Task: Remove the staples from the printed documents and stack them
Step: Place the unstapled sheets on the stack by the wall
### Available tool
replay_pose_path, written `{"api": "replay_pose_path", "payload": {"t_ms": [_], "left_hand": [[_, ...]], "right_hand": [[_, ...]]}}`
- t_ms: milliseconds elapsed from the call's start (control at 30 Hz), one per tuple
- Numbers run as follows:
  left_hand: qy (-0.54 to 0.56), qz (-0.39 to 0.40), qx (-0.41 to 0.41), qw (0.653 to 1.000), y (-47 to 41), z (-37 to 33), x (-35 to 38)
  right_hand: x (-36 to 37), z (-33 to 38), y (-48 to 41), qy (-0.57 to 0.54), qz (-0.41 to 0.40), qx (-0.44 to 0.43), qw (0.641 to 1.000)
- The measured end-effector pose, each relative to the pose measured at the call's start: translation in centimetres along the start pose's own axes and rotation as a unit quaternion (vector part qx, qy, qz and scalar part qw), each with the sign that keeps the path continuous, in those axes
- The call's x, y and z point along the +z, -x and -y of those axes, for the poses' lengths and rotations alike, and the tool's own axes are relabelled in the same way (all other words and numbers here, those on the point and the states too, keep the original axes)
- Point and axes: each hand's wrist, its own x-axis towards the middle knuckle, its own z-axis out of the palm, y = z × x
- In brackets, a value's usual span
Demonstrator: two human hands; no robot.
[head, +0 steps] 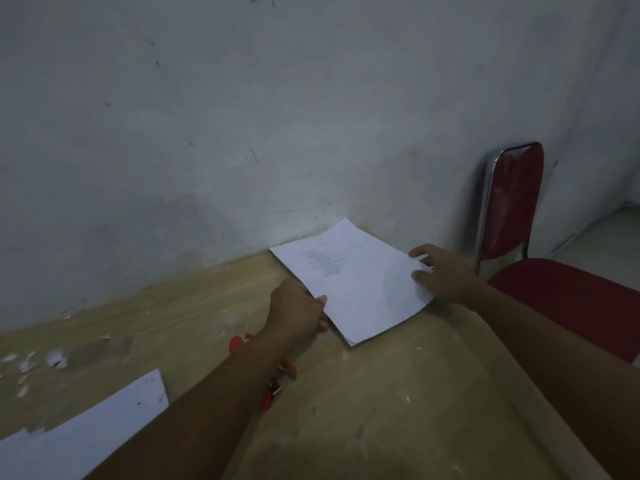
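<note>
step: stacking | white printed paper stack [356, 278] at far right of tan wooden table [381, 393] | your left hand [298, 306] pinches its left edge, right hand [443, 271] grasps right edge | square edges, lay flat, avoid red-handled tool [272, 393] nearer

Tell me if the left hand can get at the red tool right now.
Probably not at once: the left hand grips the papers, and the red tool lies under that forearm. Nothing else blocks it.
</note>
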Motion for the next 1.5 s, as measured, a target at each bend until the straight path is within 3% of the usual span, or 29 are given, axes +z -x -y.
{"api": "replay_pose_path", "payload": {"t_ms": [233, 367, 467, 767, 1067, 1300, 1500], "left_hand": [[-0.134, 0.002, 0.000, 0.991, -1.9, 0.2, 1.4], [-0.211, 0.024, 0.000, 0.977, -1.1, -0.9, 1.7], [-0.227, 0.032, 0.017, 0.973, -0.2, -1.8, 1.5], [-0.191, 0.017, 0.077, 0.978, 6.7, -3.0, -4.3], [-0.204, -0.018, 0.029, 0.978, 16.1, 2.8, -14.4], [-0.322, -0.023, -0.043, 0.945, 21.4, 8.8, -20.5], [-0.423, -0.070, -0.116, 0.896, 24.6, 12.5, -23.4]], "right_hand": [[1.8, -0.6, -0.2, 0.060, -0.034, 0.035, 0.997], [2.8, -0.4, 0.5, 0.193, -0.070, 0.034, 0.978], [3.0, 0.3, 1.7, 0.227, -0.078, 0.055, 0.969], [2.3, 8.1, 8.6, 0.126, -0.059, 0.008, 0.990], [6.6, 18.1, 20.4, -0.064, 0.049, -0.087, 0.993], [12.2, 21.3, 25.3, -0.084, 0.133, -0.072, 0.985], [16.0, 22.8, 26.4, 0.047, 0.143, -0.088, 0.985]]}}
